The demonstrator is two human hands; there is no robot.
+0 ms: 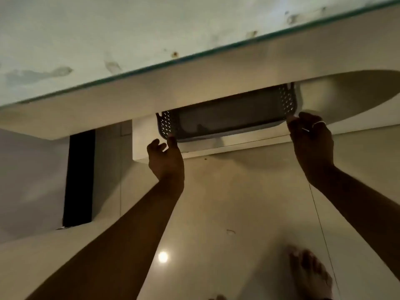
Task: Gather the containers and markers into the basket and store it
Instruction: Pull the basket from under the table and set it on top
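The grey basket (229,118), perforated at both ends, lies on a low white shelf (216,148) under the table top. Its contents are hidden; only its near wall and ends show. My left hand (165,158) reaches up to the basket's near left corner, one straight fingertip touching it while the other fingers curl loosely away. At the near right corner my right hand (310,137), a ring on one finger, presses its fingertips against the basket.
A glass-topped table (151,68) with a white apron overhangs the shelf, leaving a narrow slot. A dark gap (80,176) runs beside the shelf's left support. Below lies a glossy tiled floor (227,213), with my bare foot (309,273) at the lower right.
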